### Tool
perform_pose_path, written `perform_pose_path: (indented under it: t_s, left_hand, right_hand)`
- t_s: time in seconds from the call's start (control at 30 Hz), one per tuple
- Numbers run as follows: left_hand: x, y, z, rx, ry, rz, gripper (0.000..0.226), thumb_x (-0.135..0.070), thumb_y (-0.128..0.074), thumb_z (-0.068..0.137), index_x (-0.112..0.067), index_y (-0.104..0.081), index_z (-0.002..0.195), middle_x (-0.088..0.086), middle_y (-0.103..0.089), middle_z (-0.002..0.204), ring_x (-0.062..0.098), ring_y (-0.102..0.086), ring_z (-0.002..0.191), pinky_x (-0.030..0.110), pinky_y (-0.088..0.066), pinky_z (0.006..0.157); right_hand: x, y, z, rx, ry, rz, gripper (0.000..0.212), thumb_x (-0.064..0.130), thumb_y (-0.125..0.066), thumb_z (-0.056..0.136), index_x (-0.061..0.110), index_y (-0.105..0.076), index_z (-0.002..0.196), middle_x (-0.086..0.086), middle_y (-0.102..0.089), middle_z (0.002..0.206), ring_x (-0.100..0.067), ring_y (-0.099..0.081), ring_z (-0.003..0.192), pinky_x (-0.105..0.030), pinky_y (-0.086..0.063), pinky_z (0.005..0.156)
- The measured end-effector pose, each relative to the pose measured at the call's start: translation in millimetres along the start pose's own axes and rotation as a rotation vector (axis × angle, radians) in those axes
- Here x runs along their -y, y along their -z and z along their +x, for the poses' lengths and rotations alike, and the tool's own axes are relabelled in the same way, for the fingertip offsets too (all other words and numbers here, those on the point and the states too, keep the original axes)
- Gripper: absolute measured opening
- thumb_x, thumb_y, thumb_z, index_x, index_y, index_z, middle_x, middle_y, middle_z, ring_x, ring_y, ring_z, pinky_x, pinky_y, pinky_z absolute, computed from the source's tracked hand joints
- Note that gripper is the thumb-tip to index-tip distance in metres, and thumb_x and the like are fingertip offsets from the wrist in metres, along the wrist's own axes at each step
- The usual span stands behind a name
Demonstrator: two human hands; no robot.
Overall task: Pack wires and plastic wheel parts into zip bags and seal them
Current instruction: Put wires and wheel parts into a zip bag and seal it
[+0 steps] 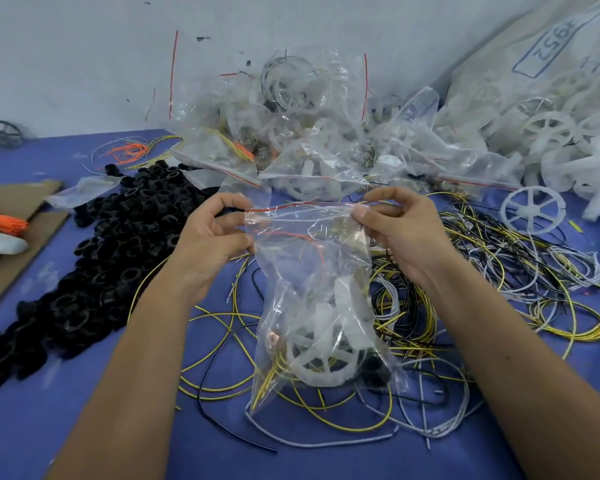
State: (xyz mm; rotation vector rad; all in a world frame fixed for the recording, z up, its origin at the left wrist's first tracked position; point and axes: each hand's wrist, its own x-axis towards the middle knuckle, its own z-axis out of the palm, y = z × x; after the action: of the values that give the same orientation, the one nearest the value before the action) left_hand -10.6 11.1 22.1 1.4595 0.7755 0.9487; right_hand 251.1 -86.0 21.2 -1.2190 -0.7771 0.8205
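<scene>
Centrally, both hands pinch the red-striped top of a clear zip bag [312, 292]: left hand [210, 237] at one corner, right hand [400, 230] at the other. Bag hangs above the blue tabletop [84, 393]. Inside, a white plastic wheel [321, 362] and wires, blurred by the film. Loose wires [499, 271] crowd right; black rings [118, 244] left; filled bags [291, 133] behind. Forearms cut off below.

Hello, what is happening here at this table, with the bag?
A person holds a clear zip bag upright by its top. The left hand and the right hand each pinch one end of the red zip strip. Inside the bag lie a white plastic wheel and some wires. Loose wires and filled bags lie around on the blue table.
</scene>
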Motion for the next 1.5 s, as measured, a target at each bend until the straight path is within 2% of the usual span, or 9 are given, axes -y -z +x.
perform_pose_path:
  t_s: [0.2, 0.33, 0.4, 0.57, 0.8, 1.0, 1.17, 1.33, 1.5]
  left_hand:
    - [-13, -4, 4, -0.003, -0.024, 0.248, 0.045, -0.004, -0.068, 0.058, -0.018, -0.064, 0.101, 0.001, -0.073, 0.100, 0.017, -0.065, 0.083, 0.025, -0.055, 0.068]
    - [-37, -41, 19, -0.046, -0.283, 0.536, 0.030, -0.019, -0.064, 0.069, -0.020, -0.066, 0.099, -0.008, -0.066, 0.101, 0.015, -0.061, 0.099, 0.028, -0.051, 0.087]
    - [-45, -63, 27, 0.003, -0.408, 0.701, 0.023, -0.034, -0.071, 0.078, -0.021, -0.068, 0.097, -0.009, -0.067, 0.097, 0.008, -0.059, 0.094, 0.022, -0.046, 0.086]
    - [-48, -96, 39, 0.227, -0.200, 0.790, 0.014, -0.032, -0.079, 0.089, -0.020, -0.074, 0.093, -0.004, -0.076, 0.084, 0.012, -0.070, 0.082, 0.032, -0.056, 0.079]
    - [-39, -94, 37, 0.157, -0.183, 0.654, 0.012, -0.010, -0.084, 0.082, -0.013, -0.073, 0.084, 0.001, -0.074, 0.075, 0.005, -0.067, 0.065, 0.022, -0.055, 0.068]
    - [-44, -77, 38, 0.130, -0.140, 0.812, 0.028, -0.023, -0.092, 0.073, -0.017, -0.064, 0.071, -0.003, -0.069, 0.071, 0.005, -0.058, 0.060, 0.022, -0.046, 0.061]
    - [-52, -61, 35, 0.274, -0.018, 0.903, 0.028, -0.026, -0.094, 0.071, -0.013, -0.069, 0.072, 0.010, -0.074, 0.081, 0.012, -0.058, 0.064, 0.031, -0.052, 0.069]
    - [-53, -49, 35, 0.347, 0.036, 0.893, 0.019, -0.010, -0.089, 0.076, -0.015, -0.070, 0.077, 0.013, -0.076, 0.088, 0.016, -0.062, 0.070, 0.039, -0.056, 0.084]
    - [-41, -49, 35, 0.395, 0.069, 0.917, 0.023, 0.000, -0.083, 0.078, -0.019, -0.070, 0.079, 0.012, -0.076, 0.087, 0.015, -0.061, 0.066, 0.039, -0.057, 0.080]
  right_hand:
    - [-3, -2, -2, 0.035, 0.104, -0.048, 0.035, -0.006, -0.081, 0.077, 0.009, -0.068, 0.106, -0.009, -0.079, 0.088, -0.021, -0.075, 0.082, -0.028, -0.059, 0.075]
    - [-4, -7, -4, 0.073, 0.164, -0.094, 0.038, -0.006, -0.083, 0.075, 0.013, -0.071, 0.106, -0.007, -0.077, 0.101, -0.015, -0.069, 0.074, -0.027, -0.058, 0.075]
    - [-5, -9, -5, 0.064, 0.150, -0.092, 0.034, -0.006, -0.083, 0.075, 0.013, -0.073, 0.101, -0.006, -0.076, 0.090, -0.014, -0.068, 0.073, -0.028, -0.058, 0.077]
    - [-5, -7, -7, 0.077, 0.130, -0.029, 0.017, 0.000, -0.083, 0.079, 0.009, -0.075, 0.091, -0.012, -0.075, 0.081, -0.019, -0.071, 0.079, -0.031, -0.060, 0.081]
    - [-9, 0, -2, 0.142, 0.064, -0.120, 0.025, 0.005, -0.082, 0.082, 0.007, -0.070, 0.104, -0.014, -0.074, 0.082, -0.019, -0.066, 0.072, -0.029, -0.055, 0.070]
    - [-10, -3, -3, 0.153, 0.120, -0.090, 0.029, -0.012, -0.074, 0.081, 0.009, -0.070, 0.100, -0.009, -0.078, 0.084, -0.017, -0.071, 0.074, -0.026, -0.057, 0.072]
    - [-8, -4, -6, 0.173, 0.147, -0.100, 0.045, -0.020, -0.051, 0.086, 0.009, -0.063, 0.119, -0.009, -0.079, 0.097, -0.015, -0.068, 0.073, -0.019, -0.050, 0.062]
    - [1, -1, -9, 0.285, 0.318, -0.426, 0.070, -0.025, -0.034, 0.075, 0.019, -0.068, 0.118, -0.006, -0.067, 0.112, -0.003, -0.052, 0.063, -0.018, -0.041, 0.062]
    - [5, -2, -9, 0.332, 0.406, -0.677, 0.062, -0.025, -0.038, 0.070, 0.015, -0.075, 0.100, -0.006, -0.060, 0.107, -0.014, -0.057, 0.104, -0.026, -0.044, 0.086]
